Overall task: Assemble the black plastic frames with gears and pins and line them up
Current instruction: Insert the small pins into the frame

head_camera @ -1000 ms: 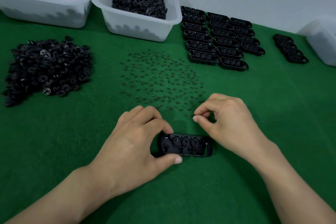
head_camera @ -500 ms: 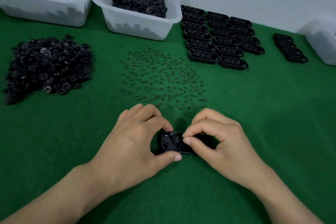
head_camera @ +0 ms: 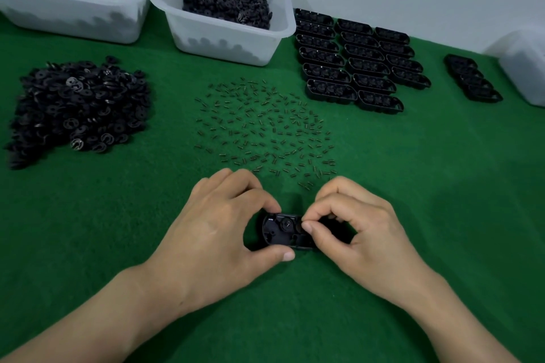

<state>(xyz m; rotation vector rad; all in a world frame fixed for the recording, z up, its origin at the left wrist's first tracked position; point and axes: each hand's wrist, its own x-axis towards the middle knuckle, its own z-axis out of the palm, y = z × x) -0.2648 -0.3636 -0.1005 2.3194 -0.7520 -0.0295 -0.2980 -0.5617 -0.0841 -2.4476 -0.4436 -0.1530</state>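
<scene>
A black plastic frame [head_camera: 280,231] lies on the green mat near the front. My left hand [head_camera: 218,233] grips its left end between thumb and forefinger. Over the frame's middle, my right hand [head_camera: 351,230] has thumb and forefinger pinched together; whatever they hold is too small to make out. A gear sits in the frame's left part; its right half is hidden under my right hand. Small pins [head_camera: 265,132] are scattered just behind my hands. Loose black gears [head_camera: 76,106] form a pile at the left.
Rows of black frames [head_camera: 356,62] are lined up at the back right, with a shorter row [head_camera: 472,78] further right. Two white bins [head_camera: 224,38] [head_camera: 67,15] of black parts stand at the back. Another white bin [head_camera: 525,68] sits at the right edge.
My right hand came down from the edge of the pin scatter onto the frame, fingers still pinched. My left hand kept its grip on the frame's left end.
</scene>
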